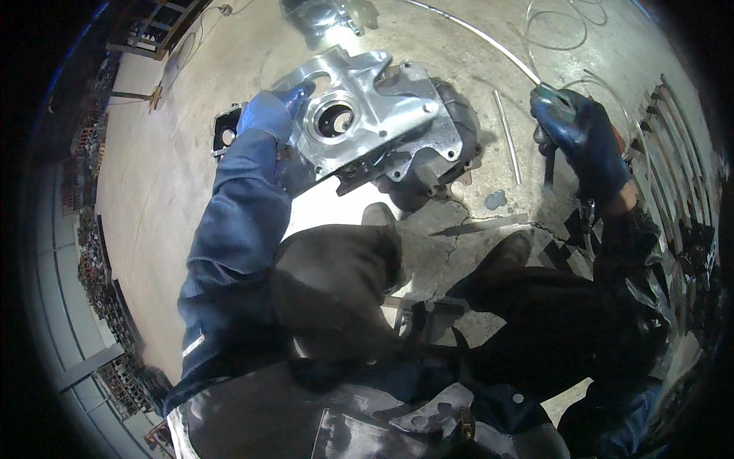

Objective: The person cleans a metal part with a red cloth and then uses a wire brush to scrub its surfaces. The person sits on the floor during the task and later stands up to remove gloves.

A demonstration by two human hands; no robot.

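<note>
A silver cast-metal housing (359, 115) with a round bore and several bolt lugs is tilted over a darker metal casting (455, 134) on the floor. My left hand (267, 115), in a blue glove, is closed around the housing's left edge. At the right, well apart from the castings, my gloved right hand (577, 134) grips a tool with a long thin silver tube (482, 34), apparently an air blow gun. Its tube runs up past the top of the view. The fingers hide most of its handle.
A loose silver rod (508, 138) lies on the concrete between the castings and my right hand. Left of the housing sits a small dark part (226, 130); another metal part (321, 19) lies beyond. A slatted metal rack (673, 153) stands at the right. Thin hose (558, 46) loops across the floor.
</note>
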